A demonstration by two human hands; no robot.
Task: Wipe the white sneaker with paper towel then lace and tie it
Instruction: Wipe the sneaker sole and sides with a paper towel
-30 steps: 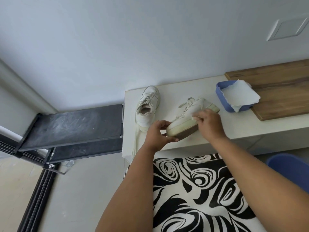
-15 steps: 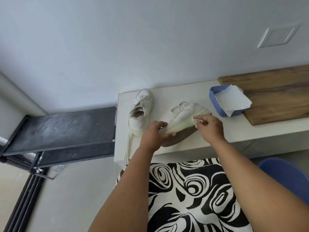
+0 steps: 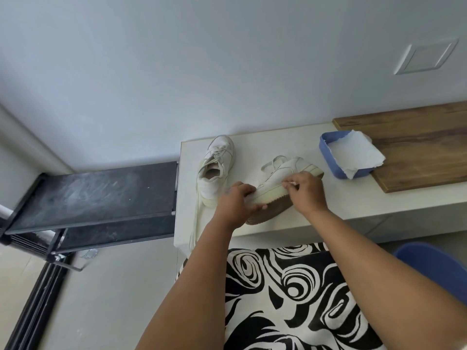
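Sneaker (image 3: 275, 179) shifted, between hands (image 3: 237, 202).

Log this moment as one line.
phase: wiping | left hand: grips tilted white sneaker | right hand: presses small white paper towel on its side

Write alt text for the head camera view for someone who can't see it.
A person's left hand grips the end of a tilted white sneaker on a white counter while the right hand rubs its side with a paper towel. A second sneaker lies to the left, a blue tray of paper to the right.
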